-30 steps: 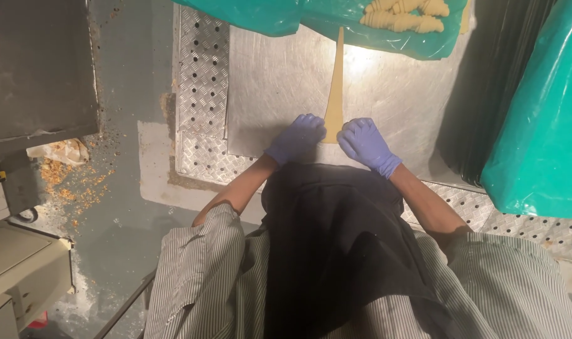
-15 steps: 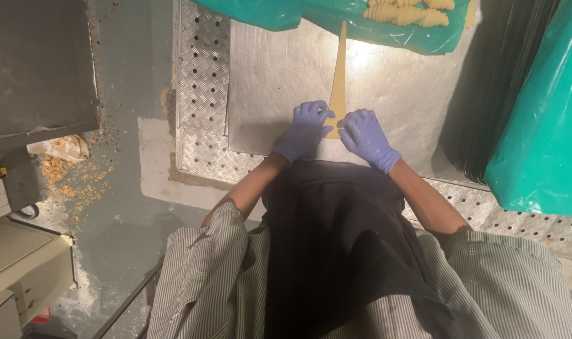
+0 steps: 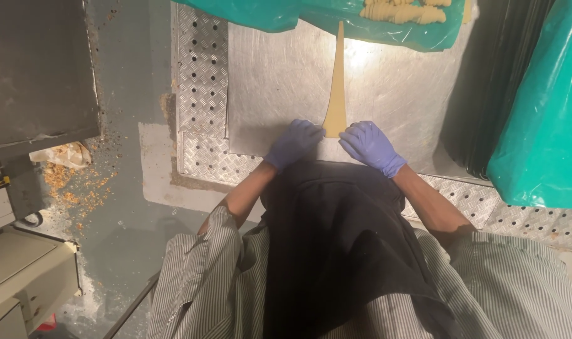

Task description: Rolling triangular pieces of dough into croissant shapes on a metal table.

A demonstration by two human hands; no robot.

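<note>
Both my hands wear purple gloves and rest at the near edge of the steel table (image 3: 280, 81). My left hand (image 3: 293, 143) lies palm-down, fingers spread flat beside the wide near end of the dough strip (image 3: 335, 94) — touching its left side, gripping nothing. My right hand (image 3: 369, 145) sits the same way on the strip's right side, fingers loosely spread, pressing rather than clasping. The strip is pale yellow, broad at my hands and narrowing as it runs straight toward the far edge, where it meets the green plastic sheet (image 3: 311, 16). Shaped dough pieces (image 3: 402, 11) lie on that sheet near the far right corner.

Against half a second ago — both hands sit slightly closer together at the strip's end, and the strip holds the same line down the table.
</note>
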